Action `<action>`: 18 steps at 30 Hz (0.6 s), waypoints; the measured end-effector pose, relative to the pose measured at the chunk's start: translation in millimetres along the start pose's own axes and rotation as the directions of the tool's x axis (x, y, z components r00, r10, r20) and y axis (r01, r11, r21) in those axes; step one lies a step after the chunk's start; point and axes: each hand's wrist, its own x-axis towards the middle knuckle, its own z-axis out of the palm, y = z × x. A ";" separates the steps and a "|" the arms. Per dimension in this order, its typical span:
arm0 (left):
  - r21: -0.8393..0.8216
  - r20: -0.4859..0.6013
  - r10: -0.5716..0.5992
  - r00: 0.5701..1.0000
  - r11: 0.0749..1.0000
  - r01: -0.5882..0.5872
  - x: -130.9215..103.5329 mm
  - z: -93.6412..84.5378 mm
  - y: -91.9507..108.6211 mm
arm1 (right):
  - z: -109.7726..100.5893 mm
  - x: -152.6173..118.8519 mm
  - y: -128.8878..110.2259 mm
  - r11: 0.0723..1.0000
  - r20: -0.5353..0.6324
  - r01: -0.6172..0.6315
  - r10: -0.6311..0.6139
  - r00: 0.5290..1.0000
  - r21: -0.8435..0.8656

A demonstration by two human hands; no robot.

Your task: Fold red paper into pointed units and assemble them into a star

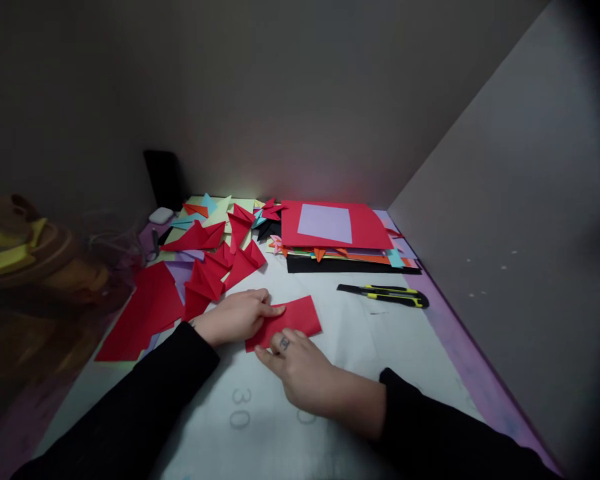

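Note:
A small red paper rectangle [303, 316] lies folded on the white table sheet, between my hands. My left hand [240, 316] presses on its left part, the thumb stretched over the top and the other fingers curled. Along its lower edge rests my right hand [297, 367], with a ring on one finger, thumb and fingertips against the paper. Folded red paper pieces [205, 281] sit in a heap just beyond my left hand. Further left are flat red sheets [153, 307].
A stack of coloured paper, topped by a red sheet [290, 223] and a lilac square [325, 223], stands at the back. A yellow-black cutter [397, 296] lies at right. Behind the heap are a dark phone-like object [164, 180] and a white case [161, 215]. Another person is at far left.

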 end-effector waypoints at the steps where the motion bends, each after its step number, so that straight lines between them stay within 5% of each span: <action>1: -0.001 -0.002 -0.001 1.000 1.000 0.001 0.0 -0.5 0.5 | -1.0 -5.7 3.1 0.999 0.008 -0.032 0.032 0.999 -0.009; 6: 0.003 -0.015 -0.003 1.000 1.000 0.003 0.5 -0.1 1.0 | -3.0 -41.9 22.3 0.962 -0.057 -0.248 0.243 0.968 -0.115; 11: -0.021 0.043 -0.025 0.999 0.999 0.026 -1.9 -3.8 1.8 | -9.5 -72.9 40.3 0.907 -0.172 -0.343 0.307 0.936 -0.245; 16: -0.028 0.154 -0.055 0.987 0.998 0.060 -4.9 -13.0 6.9 | -20.4 -68.3 38.3 0.898 -0.224 -0.409 0.371 0.901 -0.161; 18: -0.015 0.181 -0.071 0.981 0.997 0.075 -5.1 -14.2 7.9 | -18.9 -57.8 26.6 0.937 -0.238 -0.336 0.305 0.922 -0.099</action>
